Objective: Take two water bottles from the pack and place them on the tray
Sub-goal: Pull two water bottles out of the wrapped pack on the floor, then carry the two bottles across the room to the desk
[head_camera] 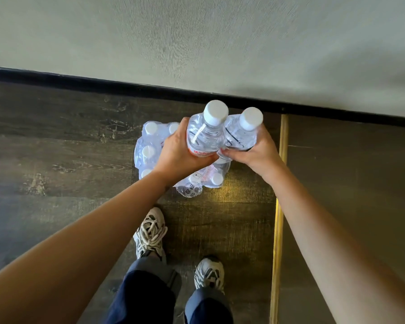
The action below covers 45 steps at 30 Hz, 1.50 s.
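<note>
Bottles, one gripped per hand (left (182,148), right (255,150)), hide much of the pack (150,148).

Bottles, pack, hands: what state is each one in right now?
Left hand: closed around a bottle.
Right hand: closed around the other bottle.
Left bottle: capped, upright, lifted above the pack.
Right bottle: capped, upright, lifted, touching the left bottle.
Pack: on the floor, plastic wrap torn open, capped bottles left inside.
Tray: not in view.
</note>
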### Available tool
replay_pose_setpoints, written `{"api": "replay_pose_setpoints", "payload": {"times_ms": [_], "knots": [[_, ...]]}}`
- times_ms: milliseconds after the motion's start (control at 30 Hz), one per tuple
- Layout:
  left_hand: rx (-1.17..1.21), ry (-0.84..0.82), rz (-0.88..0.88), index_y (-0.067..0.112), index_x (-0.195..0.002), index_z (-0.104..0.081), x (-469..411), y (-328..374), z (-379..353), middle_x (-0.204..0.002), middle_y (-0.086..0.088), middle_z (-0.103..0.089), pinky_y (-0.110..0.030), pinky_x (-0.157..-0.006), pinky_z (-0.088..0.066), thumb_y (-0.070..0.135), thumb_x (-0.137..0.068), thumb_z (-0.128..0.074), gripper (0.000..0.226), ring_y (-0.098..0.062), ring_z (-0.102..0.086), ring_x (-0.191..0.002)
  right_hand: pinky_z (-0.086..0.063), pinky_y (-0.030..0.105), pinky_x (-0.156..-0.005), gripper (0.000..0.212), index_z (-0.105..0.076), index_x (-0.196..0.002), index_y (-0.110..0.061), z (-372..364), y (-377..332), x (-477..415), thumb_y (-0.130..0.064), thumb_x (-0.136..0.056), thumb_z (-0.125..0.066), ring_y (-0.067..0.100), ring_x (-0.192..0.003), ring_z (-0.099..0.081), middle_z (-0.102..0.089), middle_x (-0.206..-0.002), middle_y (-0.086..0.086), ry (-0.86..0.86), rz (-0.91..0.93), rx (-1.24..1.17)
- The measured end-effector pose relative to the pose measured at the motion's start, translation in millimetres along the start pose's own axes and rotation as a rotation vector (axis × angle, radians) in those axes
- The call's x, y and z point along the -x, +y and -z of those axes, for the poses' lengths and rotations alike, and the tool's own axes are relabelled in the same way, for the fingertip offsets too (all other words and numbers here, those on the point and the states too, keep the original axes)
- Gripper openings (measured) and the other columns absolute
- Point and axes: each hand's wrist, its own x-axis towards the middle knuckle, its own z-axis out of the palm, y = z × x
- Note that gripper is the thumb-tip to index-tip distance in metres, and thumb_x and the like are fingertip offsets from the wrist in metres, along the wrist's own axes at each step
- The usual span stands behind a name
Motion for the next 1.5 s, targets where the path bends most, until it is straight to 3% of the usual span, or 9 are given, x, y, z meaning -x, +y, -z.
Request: {"api": "replay_pose_setpoints", "payload": {"times_ms": [267,367,500,567,667,800,967,1267,1500], "knots": [[0.092,0.035,0.073,0.024,-0.116,-0.043,-6.3,-19.4,-2.1,-0.086,0.029,-0.050,0.008,-0.062,-0.034,0.042,-0.055,-0.082,0.074,0.029,-0.047,-0.079,-0.049,0.036,-0.099,0.074,-0.049,-0.123,-0.005,-28.2,39.5,-15.8,0.003,-0.057,-0.082,0.020,-0.114,-0.057,-0.060,-0.121,0.008,-0.090,-0.150,-0.173],[0.112,0.080,0.127,0.022,-0.115,-0.044,-5.1,-23.7,-1.5,-0.085,0.028,-0.051,0.003,-0.059,-0.037,0.043,-0.055,-0.083,0.075,0.024,-0.048,-0.077,-0.048,0.044,-0.100,0.072,-0.052,-0.121,-0.010,-37.0,38.4,-19.6,-0.008,-0.056,-0.085,0.017,-0.111,-0.059,-0.062,-0.120,0.006,-0.052,-0.142,-0.144],[0.160,0.128,0.151,0.021,-0.115,-0.047,2.0,-20.7,11.0,-0.088,0.026,-0.054,0.002,-0.062,-0.039,0.043,-0.054,-0.083,0.075,0.023,-0.051,-0.080,-0.048,0.037,-0.098,0.079,-0.051,-0.121,-0.022,-49.1,17.6,-18.1,-0.030,-0.051,-0.087,0.019,-0.113,-0.059,-0.063,-0.124,0.004,0.077,-0.144,-0.049],[0.183,0.130,0.156,0.021,-0.118,-0.047,6.7,-14.2,22.2,-0.100,0.015,-0.062,-0.004,-0.073,-0.044,0.046,-0.053,-0.083,0.079,0.012,-0.057,-0.091,-0.049,0.027,-0.090,0.078,-0.050,-0.120,-0.023,-53.1,4.5,-13.6,-0.033,-0.052,-0.087,0.014,-0.106,-0.060,-0.064,-0.120,0.000,0.117,-0.128,-0.049],[0.227,0.173,0.160,0.022,-0.117,-0.048,17.1,5.2,54.0,-0.109,0.004,-0.065,-0.027,-0.085,-0.053,0.046,-0.052,-0.082,0.078,-0.006,-0.062,-0.099,-0.045,0.013,-0.076,0.071,-0.051,-0.117,-0.025,-54.5,-30.4,-2.2,-0.026,-0.055,-0.087,0.005,-0.094,-0.060,-0.063,-0.106,-0.009,0.123,-0.091,-0.131],[0.310,0.266,0.156,0.019,-0.112,-0.052,30.4,41.2,105.8,-0.105,0.001,-0.068,-0.039,-0.087,-0.055,0.038,-0.055,-0.084,0.069,-0.011,-0.066,-0.095,-0.051,0.021,-0.079,0.056,-0.055,-0.102,-0.033,-46.1,-92.3,14.2,-0.022,-0.056,-0.086,0.001,-0.091,-0.065,-0.066,-0.097,-0.013,0.059,-0.004,-0.177],[0.398,0.352,0.112,0.016,-0.111,-0.054,64.6,101.6,182.0,-0.101,-0.003,-0.069,-0.038,-0.085,-0.057,0.036,-0.060,-0.082,0.062,-0.012,-0.068,-0.091,-0.053,0.038,-0.091,0.063,-0.053,-0.115,-0.016,-32.9,-183.2,50.0,-0.022,-0.060,-0.083,0.018,-0.102,-0.065,-0.067,-0.112,0.006,-0.060,0.167,-0.156],[0.433,0.531,-0.012,0.022,-0.114,-0.049,165.6,215.2,305.4,-0.102,-0.002,-0.068,-0.041,-0.086,-0.056,0.045,-0.055,-0.078,0.069,-0.014,-0.068,-0.092,-0.050,0.028,-0.083,0.058,-0.047,-0.114,-0.028,-17.5,-341.4,139.5,-0.024,-0.065,-0.079,0.014,-0.099,-0.064,-0.065,-0.108,-0.003,-0.247,0.361,-0.187],[0.397,0.785,-0.081,0.023,-0.109,-0.051,260.9,278.9,397.5,-0.098,-0.005,-0.068,-0.045,-0.085,-0.056,0.044,-0.059,-0.079,0.061,-0.019,-0.069,-0.088,-0.051,0.032,-0.087,0.058,-0.046,-0.121,-0.020,-27.2,-460.9,210.5,-0.028,-0.071,-0.075,0.017,-0.100,-0.064,-0.064,-0.117,0.003,-0.429,0.594,-0.149]]}}
